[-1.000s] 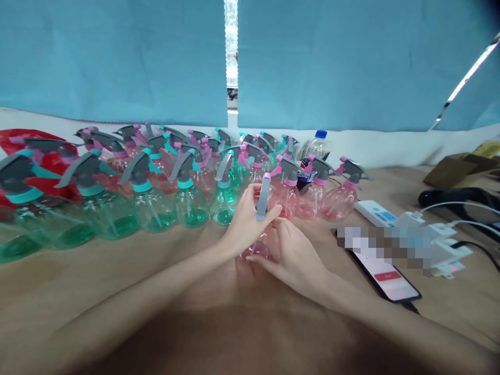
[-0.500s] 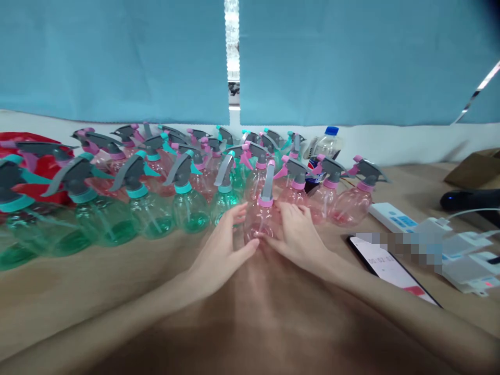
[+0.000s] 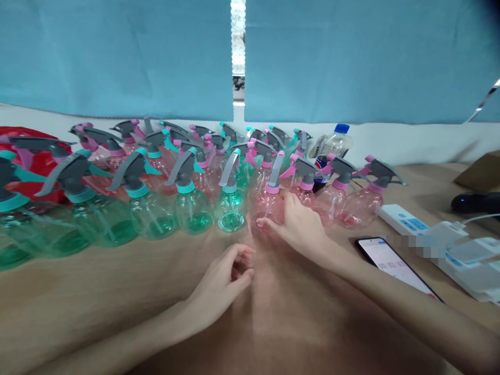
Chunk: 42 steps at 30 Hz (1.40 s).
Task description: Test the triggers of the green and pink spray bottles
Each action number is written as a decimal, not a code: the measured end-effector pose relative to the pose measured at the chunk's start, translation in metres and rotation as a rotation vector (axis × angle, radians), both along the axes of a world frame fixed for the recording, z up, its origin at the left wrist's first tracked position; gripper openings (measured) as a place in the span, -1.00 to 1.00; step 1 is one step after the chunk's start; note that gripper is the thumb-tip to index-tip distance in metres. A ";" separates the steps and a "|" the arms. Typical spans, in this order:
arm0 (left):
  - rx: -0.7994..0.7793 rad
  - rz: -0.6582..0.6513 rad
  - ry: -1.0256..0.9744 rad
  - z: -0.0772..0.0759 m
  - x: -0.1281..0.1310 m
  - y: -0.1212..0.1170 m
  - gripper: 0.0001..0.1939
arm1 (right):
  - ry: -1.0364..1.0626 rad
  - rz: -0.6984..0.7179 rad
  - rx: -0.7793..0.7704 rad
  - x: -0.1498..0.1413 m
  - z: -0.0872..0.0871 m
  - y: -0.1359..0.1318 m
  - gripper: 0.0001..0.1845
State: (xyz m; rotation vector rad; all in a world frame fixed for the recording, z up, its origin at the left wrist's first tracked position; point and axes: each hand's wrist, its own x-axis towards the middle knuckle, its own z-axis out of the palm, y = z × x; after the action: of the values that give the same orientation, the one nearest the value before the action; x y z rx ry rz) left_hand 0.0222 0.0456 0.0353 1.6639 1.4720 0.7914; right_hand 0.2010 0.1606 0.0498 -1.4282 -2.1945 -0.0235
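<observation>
A pink spray bottle (image 3: 265, 204) with a grey and pink trigger head stands upright in the front row. My right hand (image 3: 301, 221) holds it from the right side, thumb across its lower front and fingers partly hidden behind it. Closer to me, my left hand (image 3: 226, 273) hovers over the table with curled fingers and a gap between thumb and fingertips; nothing is in it. Just left of the held bottle stands a green spray bottle (image 3: 230, 211). Another pink spray bottle (image 3: 307, 195) is behind my right hand.
More green spray bottles (image 3: 193, 211) line the left, with several pink and green ones behind. At right lie a phone (image 3: 394, 265) and a power strip (image 3: 404, 219) with chargers. A blue-capped drink bottle (image 3: 336, 143) stands behind, and a red bag (image 3: 42, 166) at far left.
My left hand has let go of the pink spray bottle and drawn back toward me. My right hand stays on the bottle. The view has shifted slightly left.
</observation>
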 end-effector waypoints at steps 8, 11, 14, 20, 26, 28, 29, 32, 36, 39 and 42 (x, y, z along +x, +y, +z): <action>-0.040 -0.003 -0.002 -0.003 -0.001 0.008 -0.84 | -0.096 -0.095 -0.046 -0.013 0.006 0.003 -0.33; -0.038 -0.013 -0.008 -0.003 -0.002 0.009 -0.87 | -0.123 -0.124 -0.067 -0.016 0.010 0.003 -0.30; -0.035 -0.017 -0.012 -0.003 -0.002 0.009 -0.88 | -0.125 -0.129 -0.081 -0.018 0.013 0.002 -0.30; -0.030 -0.023 -0.040 -0.004 0.002 0.008 -0.87 | -0.071 -0.101 -0.140 -0.016 0.016 0.000 -0.23; -0.041 -0.029 -0.069 -0.004 0.009 0.010 -0.88 | 0.074 0.023 -0.080 0.011 0.018 -0.016 -0.31; -0.048 -0.032 -0.091 -0.003 0.012 0.011 -0.88 | 0.146 0.045 -0.034 0.029 0.020 -0.021 -0.48; -0.053 -0.036 -0.101 -0.002 0.013 0.012 -0.88 | 0.181 0.044 -0.011 0.037 0.020 -0.022 -0.57; -0.070 -0.045 -0.108 0.000 0.019 0.014 -0.88 | 0.275 -0.011 -0.001 0.060 0.019 -0.018 -0.67; -0.075 -0.053 -0.100 0.001 0.030 0.017 -0.89 | 0.337 -0.070 0.009 0.073 0.009 0.000 -0.47; -0.058 -0.065 -0.085 0.002 0.037 0.018 -0.87 | 0.362 -0.050 -0.022 0.069 0.003 0.014 -0.40; -0.049 -0.066 -0.067 0.004 0.043 0.017 -0.87 | 0.388 -0.047 -0.064 0.060 0.004 0.024 -0.33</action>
State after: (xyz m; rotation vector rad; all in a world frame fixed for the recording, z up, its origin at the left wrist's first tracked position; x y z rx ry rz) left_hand 0.0649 0.0624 0.0390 1.6253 1.3726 0.7621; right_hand 0.2609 0.1843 0.0542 -1.3848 -1.8572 0.2864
